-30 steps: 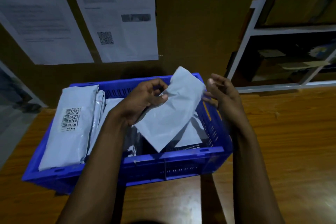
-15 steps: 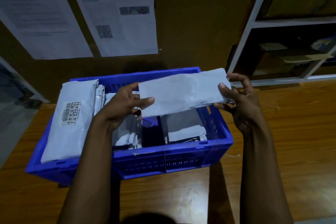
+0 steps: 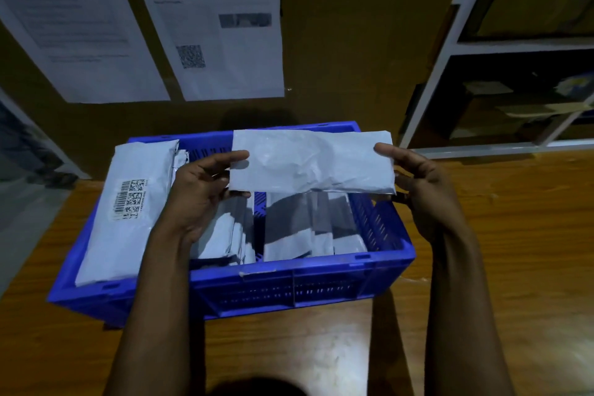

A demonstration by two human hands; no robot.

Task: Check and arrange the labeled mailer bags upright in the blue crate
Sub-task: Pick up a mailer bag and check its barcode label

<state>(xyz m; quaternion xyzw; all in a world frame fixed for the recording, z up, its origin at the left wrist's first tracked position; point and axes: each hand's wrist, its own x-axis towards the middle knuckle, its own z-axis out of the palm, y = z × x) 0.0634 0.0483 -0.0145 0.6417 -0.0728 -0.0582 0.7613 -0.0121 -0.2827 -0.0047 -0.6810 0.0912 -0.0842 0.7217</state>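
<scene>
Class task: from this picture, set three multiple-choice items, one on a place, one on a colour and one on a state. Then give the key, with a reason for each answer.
1. Where is the bag with the barcode label?
A. at the left end of the crate
B. at its right end
C. outside it

2. What colour is the crate?
A. red
B. blue
C. green

3. How is the plain bag held?
A. by one hand only
B. by nobody; it lies in the crate
C. by the left hand and the right hand, one at each end

Key:
1 A, it leans inside the crate's left end.
2 B, its walls and rim are blue.
3 C, a thumb lies on each end of the bag, above the crate.
</scene>
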